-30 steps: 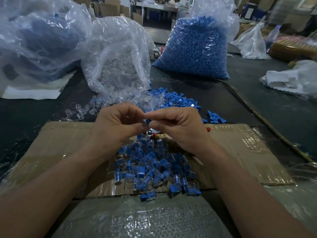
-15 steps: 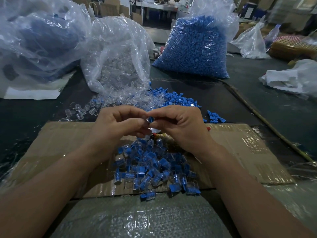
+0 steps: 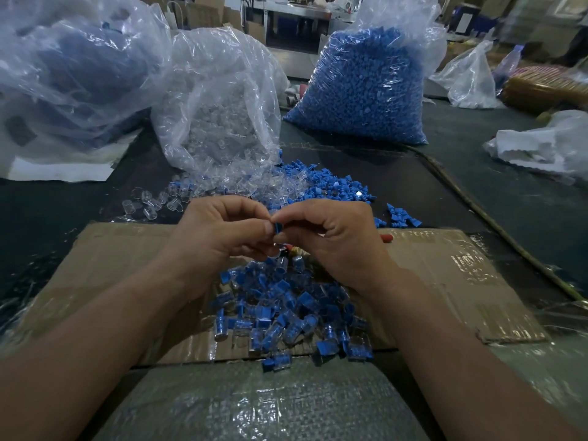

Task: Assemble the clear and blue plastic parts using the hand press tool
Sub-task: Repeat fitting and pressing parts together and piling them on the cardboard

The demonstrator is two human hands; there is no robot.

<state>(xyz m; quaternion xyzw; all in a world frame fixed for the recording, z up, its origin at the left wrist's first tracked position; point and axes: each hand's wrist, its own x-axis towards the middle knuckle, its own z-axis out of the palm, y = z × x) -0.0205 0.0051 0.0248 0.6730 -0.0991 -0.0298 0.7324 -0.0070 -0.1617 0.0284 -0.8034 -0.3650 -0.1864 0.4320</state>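
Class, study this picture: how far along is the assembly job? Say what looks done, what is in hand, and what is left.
Done: a pile of joined pieces lies on the cardboard. In hand: the left hand and right hand pinch one blue part above it. Left: loose clear parts and loose blue parts beyond the hands, plus a clear-parts bag and a blue-parts bag. Most likely remains.
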